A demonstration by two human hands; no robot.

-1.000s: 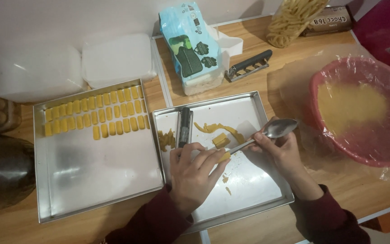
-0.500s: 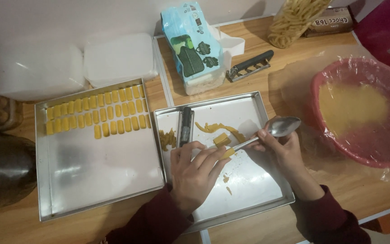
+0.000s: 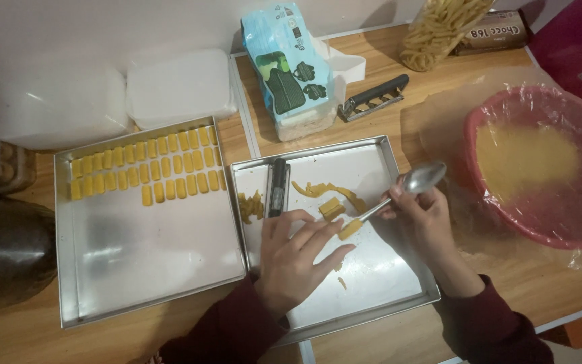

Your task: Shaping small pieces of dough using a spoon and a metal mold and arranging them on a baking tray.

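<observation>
- The right hand grips a spoon by the handle, bowl pointing up and away.
- The handle end touches a small dough piece.
- The left hand lies open on the tray, fingertips at that piece.
- Another dough block lies just beside.
- The second tray holds rows of dough sticks.

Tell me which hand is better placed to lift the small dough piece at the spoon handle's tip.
Left, probably. The left hand has free fingers touching the dough piece; the right hand is occupied gripping the spoon.
</observation>
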